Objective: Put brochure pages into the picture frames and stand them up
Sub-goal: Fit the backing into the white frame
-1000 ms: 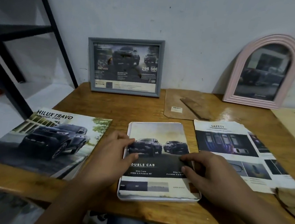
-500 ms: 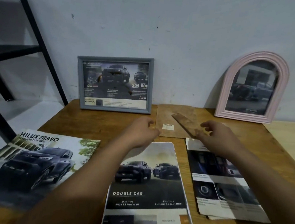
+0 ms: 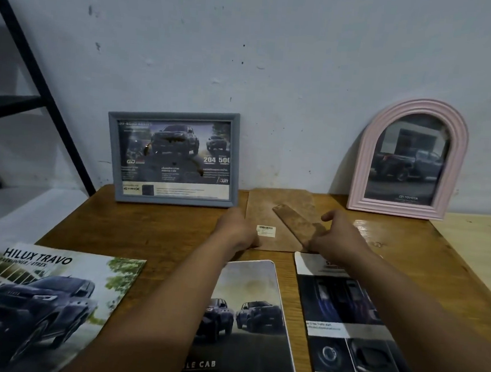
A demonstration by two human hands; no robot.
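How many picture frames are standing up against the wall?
2. The grey frame stands at the back left of the table, and the pink arched frame at the back right. A third frame lies flat between the arms.

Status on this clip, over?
Left hand and right hand on brown backing board. White frame flat, page in. Nothing blocking.

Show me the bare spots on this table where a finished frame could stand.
Bare wood lies in front of the grey frame, left of the left hand, behind the Hilux Travo brochure. More lies right of the right hand, below the pink arched frame. The middle is crowded: backing board, white frame, safety page.
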